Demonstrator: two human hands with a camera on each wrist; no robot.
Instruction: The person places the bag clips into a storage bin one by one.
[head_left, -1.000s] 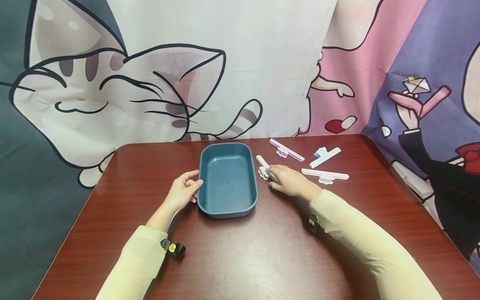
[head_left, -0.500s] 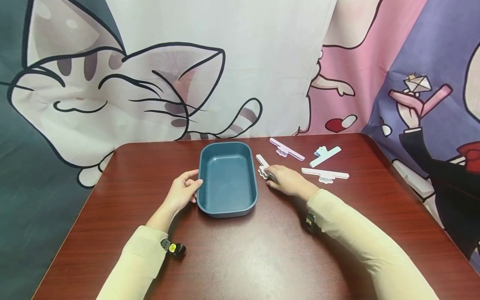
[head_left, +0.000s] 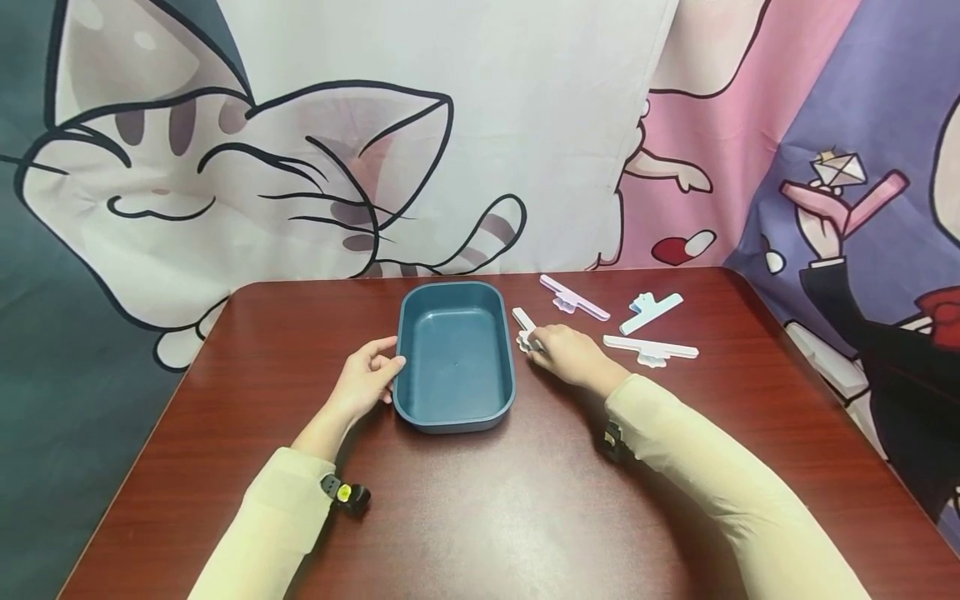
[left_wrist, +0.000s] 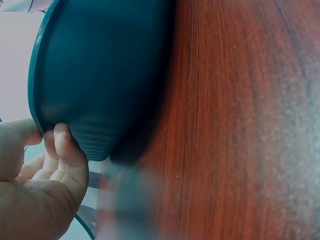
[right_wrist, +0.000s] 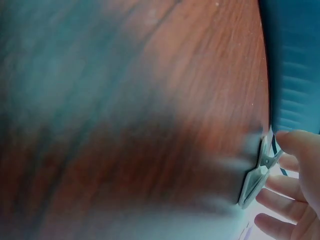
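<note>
A white clip [head_left: 525,323] lies beside the blue tub [head_left: 456,367].

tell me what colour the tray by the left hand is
The tray is dark teal-blue, clearest in the head view.

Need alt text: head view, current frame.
A person's right hand touches a white clip just right of a blue-green container, whose left edge the left hand holds. A lilac clip, a pale blue clip and a second white clip lie farther right on the reddish-brown table.
</note>
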